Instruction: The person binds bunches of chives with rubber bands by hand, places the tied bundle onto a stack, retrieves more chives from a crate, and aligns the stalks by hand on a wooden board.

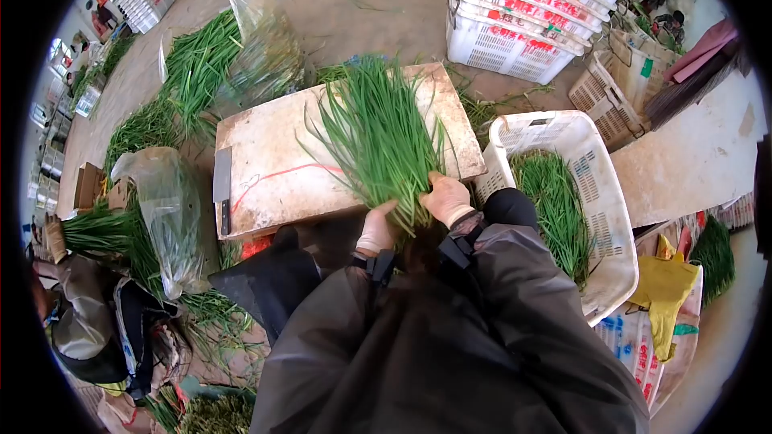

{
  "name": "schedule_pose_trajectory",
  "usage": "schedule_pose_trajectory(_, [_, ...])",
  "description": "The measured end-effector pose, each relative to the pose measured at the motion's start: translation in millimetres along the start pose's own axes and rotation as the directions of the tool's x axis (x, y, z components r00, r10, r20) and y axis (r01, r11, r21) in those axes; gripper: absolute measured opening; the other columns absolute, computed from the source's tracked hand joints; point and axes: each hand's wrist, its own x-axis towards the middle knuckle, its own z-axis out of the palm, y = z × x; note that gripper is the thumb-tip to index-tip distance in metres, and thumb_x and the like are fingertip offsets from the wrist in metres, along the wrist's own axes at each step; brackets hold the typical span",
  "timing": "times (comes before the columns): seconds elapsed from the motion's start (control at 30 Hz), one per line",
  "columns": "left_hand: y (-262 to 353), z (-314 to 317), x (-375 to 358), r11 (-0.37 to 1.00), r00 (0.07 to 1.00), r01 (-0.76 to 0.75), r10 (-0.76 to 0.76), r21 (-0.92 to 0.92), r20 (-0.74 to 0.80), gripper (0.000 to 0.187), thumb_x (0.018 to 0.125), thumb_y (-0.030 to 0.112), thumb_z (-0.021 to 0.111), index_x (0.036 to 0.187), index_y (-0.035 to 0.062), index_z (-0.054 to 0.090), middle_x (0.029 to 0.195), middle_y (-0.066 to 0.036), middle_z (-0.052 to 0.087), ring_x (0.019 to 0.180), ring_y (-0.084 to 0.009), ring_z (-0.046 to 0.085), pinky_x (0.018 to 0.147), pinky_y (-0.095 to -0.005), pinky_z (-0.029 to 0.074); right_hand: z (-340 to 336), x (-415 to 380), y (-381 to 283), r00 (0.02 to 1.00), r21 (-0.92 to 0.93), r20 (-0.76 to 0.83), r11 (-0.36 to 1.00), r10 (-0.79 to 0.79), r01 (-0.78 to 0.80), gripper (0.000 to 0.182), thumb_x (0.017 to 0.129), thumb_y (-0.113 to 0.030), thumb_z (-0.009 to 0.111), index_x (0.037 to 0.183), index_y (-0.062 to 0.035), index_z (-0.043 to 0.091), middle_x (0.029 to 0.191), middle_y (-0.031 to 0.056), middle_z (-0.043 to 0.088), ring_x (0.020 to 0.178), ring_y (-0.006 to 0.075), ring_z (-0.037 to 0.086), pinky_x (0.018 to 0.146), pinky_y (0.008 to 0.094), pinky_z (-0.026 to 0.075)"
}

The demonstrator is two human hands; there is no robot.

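Observation:
A large bunch of green chives (pixel 378 128) lies fanned out over a worn white board (pixel 273 185), its leaf tips pointing away from me and its pale stem ends toward me. My left hand (pixel 378 229), in a pale glove, is closed at the left side of the stem ends, thumb against them. My right hand (pixel 446 197), gloved the same way, is closed round the right side of the stems. The stem ends reach past the board's near edge. A red string (pixel 293 169) runs across the board to the bunch. On the left edge lies a broad-bladed knife (pixel 222 181).
A white crate (pixel 607 225) holding chives stands right of the board. Behind it rises a stack of white crates (pixel 507 40). Clear plastic bags (pixel 173 217) and loose chives (pixel 201 64) cover the floor at left. A person's sleeve (pixel 84 325) shows at lower left.

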Motion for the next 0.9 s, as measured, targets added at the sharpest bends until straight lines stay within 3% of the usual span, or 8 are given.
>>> schedule_pose_trajectory(0.1, [4.3, 11.9, -10.9, 0.994, 0.999, -0.038, 0.038, 0.102, 0.001, 0.032, 0.099, 0.016, 0.055, 0.127, 0.0009, 0.064, 0.118, -0.015, 0.072, 0.105, -0.0314, 0.068, 0.096, -0.0452, 0.054, -5.4, 8.5, 22.1, 0.998, 0.307, 0.0, 0.949, -0.07, 0.067, 0.047, 0.081, -0.032, 0.072, 0.108, 0.0055, 0.067, 0.103, 0.0316, 0.069, 0.104, 0.0471, 0.065, 0.092, 0.0465, 0.052])
schedule_pose_trajectory(0.2, [3.6, 3.3, -8.4, 0.994, 1.0, -0.03, 0.029, 0.102, 0.003, 0.03, 0.097, 0.011, 0.057, 0.124, 0.001, 0.065, 0.116, -0.015, 0.073, 0.104, -0.0327, 0.069, 0.097, -0.0458, 0.055, 9.1, 22.5, 41.4, 0.994, 0.63, -0.103, 0.77, -0.045, 0.101, 0.053, 0.082, -0.03, 0.074, 0.114, 0.0108, 0.066, 0.107, 0.0309, 0.071, 0.104, 0.041, 0.068, 0.093, 0.0416, 0.052])
schedule_pose_trajectory(0.23, [6.3, -0.9, -8.3, 0.996, 1.0, 0.002, -0.003, 0.093, 0.003, 0.03, 0.096, 0.01, 0.057, 0.124, 0.001, 0.066, 0.116, -0.015, 0.073, 0.104, -0.0326, 0.069, 0.097, -0.046, 0.055, 2.1, 22.7, 46.6, 0.999, 0.651, -0.003, 0.758, -0.037, 0.03, 0.057, 0.081, -0.03, 0.075, 0.117, 0.0136, 0.065, 0.11, 0.0298, 0.071, 0.107, 0.0354, 0.069, 0.095, 0.0396, 0.051])
schedule_pose_trajectory(0.5, [3.1, -5.6, -9.1, 1.0, 1.0, -0.002, 0.002, 0.006, 0.01, 0.033, 0.096, 0.017, 0.054, 0.122, 0.0009, 0.067, 0.119, -0.016, 0.072, 0.107, -0.0338, 0.068, 0.099, -0.046, 0.053, 5.8, 26.4, 45.4, 0.999, 0.416, -0.032, 0.909, -0.025, 0.036, 0.059, 0.08, -0.034, 0.076, 0.119, 0.0099, 0.065, 0.115, 0.0331, 0.068, 0.113, 0.0441, 0.065, 0.098, 0.044, 0.051])
schedule_pose_trajectory(0.73, [3.3, 7.6, -19.7, 0.999, 0.994, -0.03, 0.029, 0.013, 0.108, 0.043, 0.101, 0.03, 0.053, 0.135, 0.0054, 0.06, 0.133, -0.015, 0.066, 0.121, -0.0327, 0.062, 0.105, -0.0486, 0.048, -11.1, 2.0, -4.0, 0.984, 0.161, 0.099, 0.978, -0.147, 0.13, 0.053, 0.088, -0.047, 0.071, 0.119, -0.0048, 0.068, 0.115, 0.0212, 0.071, 0.107, 0.0403, 0.067, 0.093, 0.0456, 0.053])
schedule_pose_trajectory(0.8, [2.4, 9.1, -27.7, 1.0, 0.987, -0.028, 0.026, 0.011, 0.161, 0.05, 0.103, 0.039, 0.053, 0.143, 0.0089, 0.054, 0.144, -0.014, 0.059, 0.128, -0.0333, 0.057, 0.107, -0.0519, 0.045, 6.3, 0.1, -11.8, 0.941, 0.185, 0.077, 0.932, -0.331, 0.312, 0.054, 0.092, -0.05, 0.066, 0.122, -0.0057, 0.067, 0.113, 0.0208, 0.071, 0.107, 0.0405, 0.066, 0.093, 0.046, 0.053])
schedule_pose_trajectory(0.83, [6.1, 8.1, -32.3, 0.994, 0.982, -0.036, 0.016, 0.106, 0.186, 0.062, 0.103, 0.053, 0.051, 0.152, 0.0145, 0.045, 0.155, -0.012, 0.049, 0.137, -0.034, 0.049, 0.11, -0.0564, 0.041, 16.0, -1.3, -16.4, 0.895, 0.19, -0.017, 0.877, -0.446, 0.441, 0.051, 0.098, -0.049, 0.059, 0.125, -0.0056, 0.066, 0.115, 0.0206, 0.071, 0.108, 0.0409, 0.066, 0.094, 0.0467, 0.052])
schedule_pose_trajectory(0.9, [5.3, 3.2, -30.9, 0.999, 0.977, -0.02, 0.01, 0.049, 0.211, 0.067, 0.102, 0.058, 0.05, 0.153, 0.0157, 0.043, 0.156, -0.011, 0.048, 0.138, -0.0336, 0.048, 0.11, -0.057, 0.04, 15.0, 2.7, -14.3, 0.862, 0.388, 0.104, 0.818, -0.496, 0.424, 0.045, 0.103, -0.042, 0.056, 0.124, -0.0041, 0.068, 0.112, 0.02, 0.073, 0.104, 0.0375, 0.069, 0.091, 0.043, 0.054])
